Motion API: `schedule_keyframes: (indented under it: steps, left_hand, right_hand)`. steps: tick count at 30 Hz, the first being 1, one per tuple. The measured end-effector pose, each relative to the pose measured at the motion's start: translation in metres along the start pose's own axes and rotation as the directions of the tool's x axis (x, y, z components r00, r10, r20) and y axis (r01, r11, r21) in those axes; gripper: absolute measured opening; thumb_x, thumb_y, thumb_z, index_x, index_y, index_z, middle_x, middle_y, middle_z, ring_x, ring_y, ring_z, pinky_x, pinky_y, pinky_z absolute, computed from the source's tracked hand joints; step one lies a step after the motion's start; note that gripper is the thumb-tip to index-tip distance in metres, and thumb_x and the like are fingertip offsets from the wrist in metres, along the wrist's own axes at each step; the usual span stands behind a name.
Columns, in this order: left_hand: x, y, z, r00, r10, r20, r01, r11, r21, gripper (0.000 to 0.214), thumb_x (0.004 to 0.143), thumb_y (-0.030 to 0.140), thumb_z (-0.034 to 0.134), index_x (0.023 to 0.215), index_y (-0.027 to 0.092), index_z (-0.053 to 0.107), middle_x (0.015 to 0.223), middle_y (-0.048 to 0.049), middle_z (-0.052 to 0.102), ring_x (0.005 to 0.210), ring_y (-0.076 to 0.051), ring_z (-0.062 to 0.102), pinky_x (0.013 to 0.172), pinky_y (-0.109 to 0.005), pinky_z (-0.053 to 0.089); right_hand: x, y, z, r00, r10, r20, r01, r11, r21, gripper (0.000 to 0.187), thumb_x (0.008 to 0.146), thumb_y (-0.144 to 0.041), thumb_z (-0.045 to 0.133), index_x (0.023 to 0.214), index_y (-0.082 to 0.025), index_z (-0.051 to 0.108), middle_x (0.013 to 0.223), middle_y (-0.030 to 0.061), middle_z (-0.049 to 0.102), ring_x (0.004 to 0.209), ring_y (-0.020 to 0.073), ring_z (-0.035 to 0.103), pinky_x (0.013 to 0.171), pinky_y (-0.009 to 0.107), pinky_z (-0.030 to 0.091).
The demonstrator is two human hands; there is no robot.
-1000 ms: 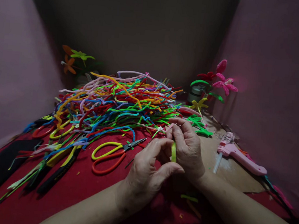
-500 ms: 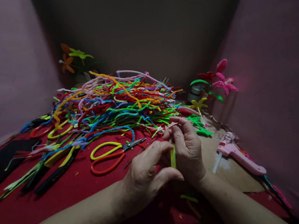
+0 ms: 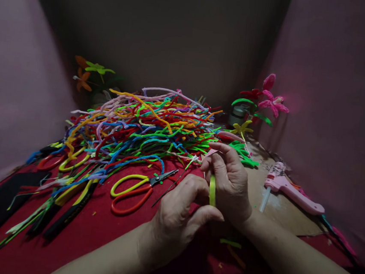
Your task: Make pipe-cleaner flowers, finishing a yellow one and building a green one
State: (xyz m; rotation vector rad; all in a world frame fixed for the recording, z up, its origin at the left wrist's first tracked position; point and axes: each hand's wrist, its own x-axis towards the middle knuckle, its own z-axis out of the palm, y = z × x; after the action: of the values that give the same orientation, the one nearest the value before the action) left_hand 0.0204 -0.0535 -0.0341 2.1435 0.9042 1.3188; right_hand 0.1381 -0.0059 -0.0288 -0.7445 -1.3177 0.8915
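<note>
You are facing one heap of pipe cleaners (image 3: 138, 124), too tangled for counting, one pair of scissors (image 3: 151, 183) and one glue gun (image 3: 293, 195); two hands, left hand (image 3: 176, 218) and right hand (image 3: 232, 185), are holding one green strip (image 3: 212, 191).

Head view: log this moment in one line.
left hand: pinches yellow-green strip | right hand: grips strip | scissors: on red cloth

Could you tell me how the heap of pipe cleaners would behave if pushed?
The pipe cleaners look thin and fuzzy, so probably light. They lie bent and tangled, so the heap would likely drag together and snag rather than roll.
</note>
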Motion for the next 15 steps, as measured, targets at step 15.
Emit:
schedule_keyframes:
  steps: [15]
  left_hand:
    - [0.0030, 0.0008, -0.0014, 1.000, 0.015, 0.020, -0.016, 0.997, 0.077, 0.032, 0.073, 0.024, 0.064, 0.102, 0.016, 0.051, 0.089, -0.0057, 0.057, 0.082, -0.015, 0.057, 0.075, -0.026, 0.049]
  right_hand:
    - [-0.0019, 0.0003, -0.0025, 0.994, -0.101, 0.034, 0.104, 0.989, -0.107, 0.020, 0.088, -0.020, 0.039, 0.105, -0.022, 0.048, 0.066, -0.0023, 0.052, 0.060, 0.0107, 0.052, 0.056, 0.026, 0.041]
